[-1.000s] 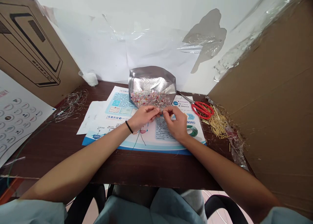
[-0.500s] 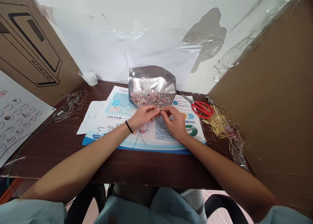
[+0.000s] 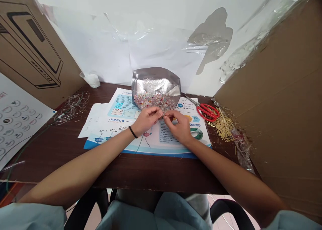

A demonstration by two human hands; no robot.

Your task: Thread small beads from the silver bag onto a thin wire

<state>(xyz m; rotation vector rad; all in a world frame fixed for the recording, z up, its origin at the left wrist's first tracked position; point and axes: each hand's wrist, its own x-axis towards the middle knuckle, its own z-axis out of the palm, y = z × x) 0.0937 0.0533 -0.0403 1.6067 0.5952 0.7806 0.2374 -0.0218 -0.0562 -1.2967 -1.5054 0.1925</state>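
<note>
Two hands, the left hand [image 3: 146, 120] and the right hand [image 3: 178, 125], nearly meet at frame centre, thumbs and fingers pinched narrow; whatever they grip is too small to tell. Mixed-colour beads [image 3: 156, 101] lie just above the fingertips, inside a silver pouch [image 3: 156, 76]. Dark thread [image 3: 147, 142] trails lower, over a printed sheet [image 3: 166, 147].

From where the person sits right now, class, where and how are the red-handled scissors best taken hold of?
Probably by the red handles, from above and the near side, using the nearer right hand. The scissors lie with blades pointing away and left, towards the silver bag. Gold sticks crowd the handles' right.
</note>
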